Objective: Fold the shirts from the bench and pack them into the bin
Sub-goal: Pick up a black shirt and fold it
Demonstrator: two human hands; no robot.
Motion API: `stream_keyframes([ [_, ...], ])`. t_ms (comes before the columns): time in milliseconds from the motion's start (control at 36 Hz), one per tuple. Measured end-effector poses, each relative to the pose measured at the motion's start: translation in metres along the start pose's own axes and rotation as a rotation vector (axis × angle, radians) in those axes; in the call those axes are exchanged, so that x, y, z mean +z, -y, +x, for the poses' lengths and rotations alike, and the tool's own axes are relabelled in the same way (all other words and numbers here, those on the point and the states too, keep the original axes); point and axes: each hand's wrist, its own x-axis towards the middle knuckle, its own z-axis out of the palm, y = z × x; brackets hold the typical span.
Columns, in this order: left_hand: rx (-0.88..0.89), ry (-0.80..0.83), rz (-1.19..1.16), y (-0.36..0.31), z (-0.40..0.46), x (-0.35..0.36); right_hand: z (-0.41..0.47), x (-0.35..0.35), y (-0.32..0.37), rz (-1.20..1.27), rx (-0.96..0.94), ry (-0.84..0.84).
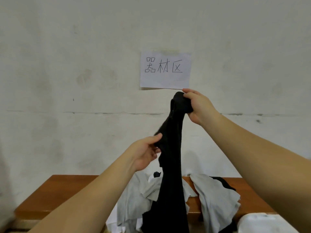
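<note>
I see the black shirt (171,165) hanging in the air above the wooden bench (55,190), my right hand (198,106) clenched on its top end and my left hand (144,152) pinching its edge lower down. Grey shirts (213,195) lie heaped on the bench below, beside a white bin (262,222).
</note>
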Motion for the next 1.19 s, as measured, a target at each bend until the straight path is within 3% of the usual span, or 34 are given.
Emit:
stream_keyframes([
  [167, 0.213, -0.166, 0.017, -0.051, 0.003, -0.016, 0.006, -0.026, 0.003, -0.046, 0.081, -0.105],
  [306, 0.390, -0.189, 0.054, -0.089, 0.001, -0.026, 0.000, -0.036, 0.004, 0.003, 0.176, -0.089],
  [389, 0.433, -0.208, 0.168, -0.105, -0.005, -0.028, 0.001, -0.041, 0.007, 0.104, 0.157, 0.016],
  [472, 0.472, -0.205, 0.271, -0.119, -0.012, -0.030, -0.001, -0.049, 0.012, 0.177, 0.155, 0.244],
  [528, 0.492, -0.203, 0.311, -0.127, -0.014, -0.032, -0.004, -0.055, 0.013, 0.132, 0.127, 0.388],
  [583, 0.505, -0.218, 0.366, -0.133, -0.017, -0.033, -0.006, -0.057, 0.012, 0.032, 0.084, 0.427],
  [861, 0.550, -0.394, 0.336, -0.141, -0.026, -0.035, -0.001, -0.061, 0.008, -0.333, -0.012, 0.117],
  [1083, 0.502, -0.447, 0.413, -0.123, -0.017, -0.031, -0.004, -0.059, 0.000, -0.286, -0.077, 0.217],
  [1194, 0.471, -0.445, 0.595, -0.120, -0.014, -0.027, -0.005, -0.056, -0.003, -0.345, -0.090, 0.228],
])
